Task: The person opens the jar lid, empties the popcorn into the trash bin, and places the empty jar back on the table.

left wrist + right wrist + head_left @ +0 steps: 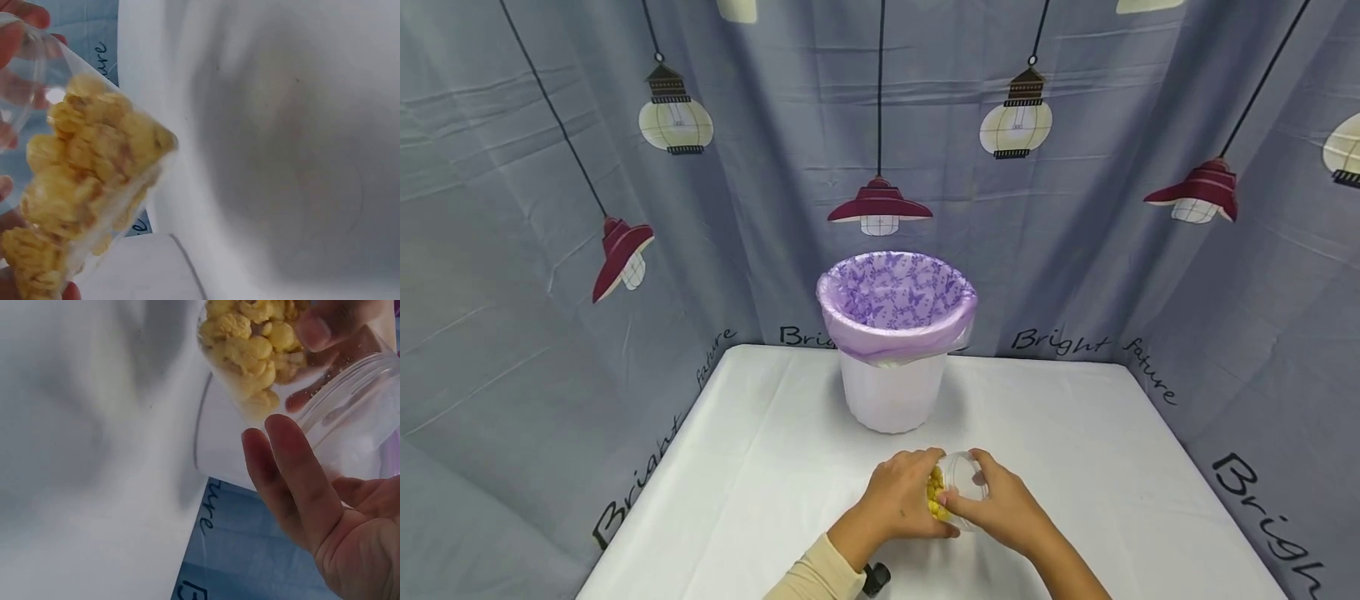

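Observation:
Both hands hold a clear plastic jar (957,475) of yellow popcorn (94,150) low over the white table, in front of the bin. The jar lies tilted on its side, its popcorn gathered toward the base. My left hand (901,497) grips the popcorn-filled end. At the clear, ringed end (350,394), my right hand (1003,506) has its thumb and fingers round the plastic. Two of its fingers (300,475) stretch beside the jar in the right wrist view. In the left wrist view, fingertips show through the clear wall.
A white bin (891,392) with a purple patterned liner (898,333) stands at the back middle of the white table (760,467). Grey-blue curtains (760,208) printed with lamps hang round the table. A small black object (876,578) shows by the left sleeve.

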The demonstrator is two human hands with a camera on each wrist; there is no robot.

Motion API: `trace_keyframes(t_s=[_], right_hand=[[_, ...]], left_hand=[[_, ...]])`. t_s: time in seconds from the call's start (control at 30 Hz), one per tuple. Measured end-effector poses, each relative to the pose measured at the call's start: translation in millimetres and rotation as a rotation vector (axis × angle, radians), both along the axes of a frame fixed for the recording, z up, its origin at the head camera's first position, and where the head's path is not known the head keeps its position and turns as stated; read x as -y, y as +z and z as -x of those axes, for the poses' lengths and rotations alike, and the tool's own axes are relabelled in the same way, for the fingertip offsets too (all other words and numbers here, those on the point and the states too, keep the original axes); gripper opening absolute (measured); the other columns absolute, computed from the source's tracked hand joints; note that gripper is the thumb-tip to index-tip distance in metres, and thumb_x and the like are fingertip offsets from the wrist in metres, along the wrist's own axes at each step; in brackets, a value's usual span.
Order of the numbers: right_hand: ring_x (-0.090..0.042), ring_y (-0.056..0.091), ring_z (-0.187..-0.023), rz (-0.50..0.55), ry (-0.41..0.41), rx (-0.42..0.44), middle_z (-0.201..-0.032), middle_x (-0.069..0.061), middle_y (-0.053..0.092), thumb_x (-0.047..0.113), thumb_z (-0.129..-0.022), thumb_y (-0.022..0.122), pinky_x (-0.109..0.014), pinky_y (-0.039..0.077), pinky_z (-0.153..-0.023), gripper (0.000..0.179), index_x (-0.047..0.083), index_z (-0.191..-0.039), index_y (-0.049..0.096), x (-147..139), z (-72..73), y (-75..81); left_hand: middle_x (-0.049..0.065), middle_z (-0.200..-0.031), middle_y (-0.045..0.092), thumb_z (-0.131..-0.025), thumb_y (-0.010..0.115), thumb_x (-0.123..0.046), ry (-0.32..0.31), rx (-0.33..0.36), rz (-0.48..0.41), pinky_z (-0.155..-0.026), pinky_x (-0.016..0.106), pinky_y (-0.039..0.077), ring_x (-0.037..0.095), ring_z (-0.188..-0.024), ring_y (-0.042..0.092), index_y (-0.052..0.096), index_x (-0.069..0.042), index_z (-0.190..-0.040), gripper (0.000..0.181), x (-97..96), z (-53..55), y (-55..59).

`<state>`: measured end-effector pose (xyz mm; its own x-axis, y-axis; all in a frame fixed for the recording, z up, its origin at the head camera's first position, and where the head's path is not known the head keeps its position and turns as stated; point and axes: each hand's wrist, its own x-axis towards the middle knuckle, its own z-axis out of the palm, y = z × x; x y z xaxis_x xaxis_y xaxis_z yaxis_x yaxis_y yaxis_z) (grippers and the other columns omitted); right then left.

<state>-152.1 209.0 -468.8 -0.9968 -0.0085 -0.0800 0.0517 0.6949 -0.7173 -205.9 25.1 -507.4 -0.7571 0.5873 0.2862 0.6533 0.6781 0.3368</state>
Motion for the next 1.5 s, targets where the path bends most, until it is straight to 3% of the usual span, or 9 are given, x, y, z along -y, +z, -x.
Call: trace_keyframes(t_s=[0.07, 0.3, 0.7, 0.87, 0.97, 1.07, 1.2, 1.37, 1.5], right_hand=[[-0.034, 0.063, -0.11, -0.011, 0.013, -0.027, -0.125, -0.018, 0.064, 0.058, -0.075, 0.08, -0.05, 0.056, -0.077, 0.092, 0.007, -0.144, 0.046, -1.0, 0.3, -0.9], [-0.017, 0.065, -0.084, 0.009, 0.063, -0.066, -0.133, -0.018, 0.059, 0.054, -0.075, 0.081, -0.043, 0.056, -0.075, 0.091, 0.006, -0.144, 0.045, -5.7, 0.0, -2.5], [-0.017, 0.064, -0.084, 0.0, 0.124, -0.151, -0.132, -0.011, 0.058, 0.05, -0.066, 0.088, -0.026, 0.054, -0.07, 0.097, 0.015, -0.145, 0.045, -8.7, 3.3, -6.6], [-0.019, 0.065, -0.091, -0.04, 0.168, -0.189, -0.133, -0.005, 0.057, 0.05, -0.066, 0.088, -0.025, 0.054, -0.069, 0.097, 0.019, -0.147, 0.044, -11.4, 2.9, -2.4], [-0.025, 0.066, -0.099, -0.036, 0.16, -0.167, -0.138, -0.005, 0.054, 0.049, -0.068, 0.088, -0.028, 0.057, -0.071, 0.097, 0.021, -0.149, 0.042, -11.8, -0.6, -0.2], [-0.033, 0.064, -0.109, -0.039, 0.138, -0.133, -0.145, -0.009, 0.05, 0.051, -0.074, 0.083, -0.041, 0.058, -0.08, 0.095, 0.02, -0.152, 0.039, -10.3, -4.9, 3.0], [-0.04, 0.057, -0.122, -0.074, 0.068, -0.085, -0.147, -0.018, 0.049, 0.062, -0.084, 0.069, -0.06, 0.05, -0.092, 0.091, 0.012, -0.153, 0.038, -6.7, -6.8, 9.7], [-0.041, 0.057, -0.122, -0.111, -0.006, -0.002, -0.139, -0.023, 0.055, 0.069, -0.085, 0.061, -0.063, 0.05, -0.089, 0.095, 0.004, -0.15, 0.04, -3.1, -5.0, 14.3], [-0.038, 0.059, -0.12, -0.1, -0.009, -0.019, -0.137, -0.021, 0.058, 0.068, -0.083, 0.064, -0.06, 0.051, -0.089, 0.093, 0.004, -0.148, 0.043, -2.6, -3.5, 12.6]], left_hand=[[-0.013, -0.101, 0.066, -0.054, 0.086, -0.069, -0.013, -0.003, -0.007, -0.063, 0.021, 0.046, 0.004, -0.082, 0.057, 0.055, -0.022, -0.13, 0.094, -0.3, 1.2, 0.8], [-0.016, -0.096, 0.064, -0.055, 0.085, -0.071, -0.05, 0.021, 0.006, -0.064, 0.019, 0.044, -0.001, -0.076, 0.053, 0.056, -0.025, -0.128, 0.091, -2.0, 5.0, 5.4], [-0.017, -0.095, 0.066, -0.053, 0.084, -0.073, -0.147, 0.074, 0.048, -0.07, 0.019, 0.048, -0.002, -0.079, 0.057, 0.059, -0.026, -0.121, 0.087, 4.8, 22.7, 15.8], [-0.017, -0.103, 0.065, -0.052, 0.085, -0.073, -0.146, 0.098, 0.022, -0.075, 0.02, 0.049, -0.002, -0.085, 0.056, 0.057, -0.025, -0.127, 0.093, 4.4, 21.7, 15.9], [-0.015, -0.114, 0.064, -0.053, 0.084, -0.073, -0.134, 0.103, 0.02, -0.079, 0.022, 0.05, 0.001, -0.092, 0.056, 0.053, -0.024, -0.134, 0.099, 2.9, 16.3, 16.1], [-0.013, -0.121, 0.062, -0.054, 0.085, -0.072, -0.115, 0.124, 0.019, -0.078, 0.024, 0.051, 0.004, -0.097, 0.056, 0.051, -0.024, -0.138, 0.102, 1.5, 10.0, 14.7], [-0.012, -0.127, 0.061, -0.054, 0.085, -0.071, -0.081, 0.12, 0.023, -0.075, 0.027, 0.052, 0.008, -0.102, 0.058, 0.049, -0.026, -0.14, 0.104, -0.4, 4.0, 12.6], [-0.011, -0.135, 0.057, -0.056, 0.082, -0.073, -0.055, 0.088, 0.052, -0.075, 0.033, 0.054, 0.013, -0.109, 0.058, 0.046, -0.025, -0.144, 0.107, -2.6, 1.3, 11.6], [-0.011, -0.137, 0.056, -0.057, 0.082, -0.073, -0.05, 0.09, 0.054, -0.077, 0.035, 0.055, 0.014, -0.111, 0.058, 0.044, -0.025, -0.146, 0.108, -2.3, 0.7, 10.0]])
